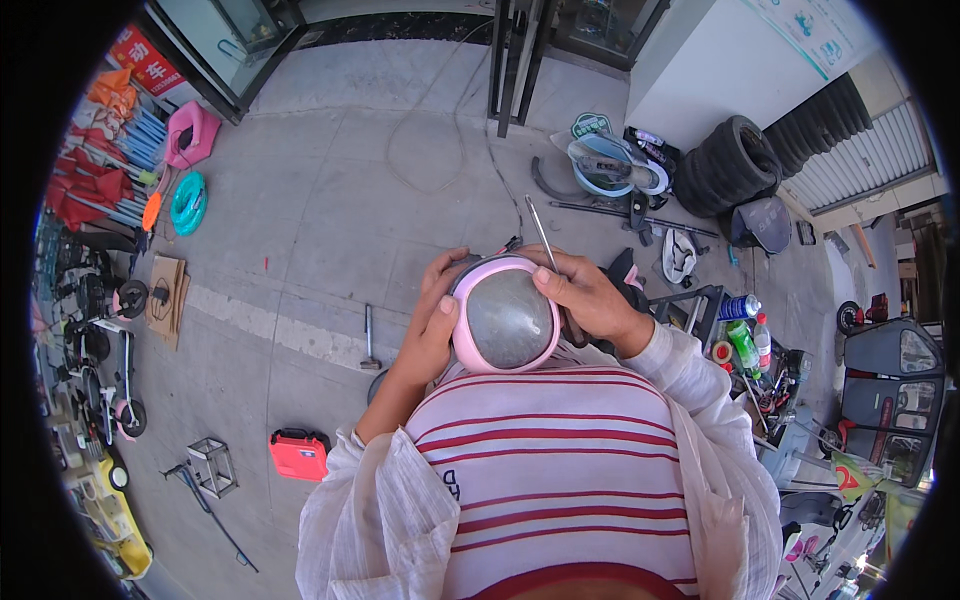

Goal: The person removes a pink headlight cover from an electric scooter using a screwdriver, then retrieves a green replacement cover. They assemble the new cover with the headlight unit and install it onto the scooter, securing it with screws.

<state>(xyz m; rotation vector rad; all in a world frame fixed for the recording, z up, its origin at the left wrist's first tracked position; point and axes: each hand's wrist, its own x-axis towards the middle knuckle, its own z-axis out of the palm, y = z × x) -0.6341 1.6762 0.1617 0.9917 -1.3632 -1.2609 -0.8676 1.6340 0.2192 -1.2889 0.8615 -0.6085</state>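
Note:
Close in front of my striped shirt is a scooter headlight (512,318) with a pink rim and a dull, scuffed grey lens. My left hand (433,318) grips its left side, thumb on the rim. On the other side, my right hand (598,300) holds the rim with the thumb near the lens edge. A thin metal rod (540,230), like a screwdriver shaft, sticks up from between the right fingers; its lower end is hidden. The back of the headlight and most fingertips are out of sight behind it.
A hammer (369,338) and a red case (298,454) are on the floor to the left. At right are a tool stand with spray cans and bottles (742,345), a blue basin (600,170) and stacked tyres (725,170). Scooters (100,360) line the far left.

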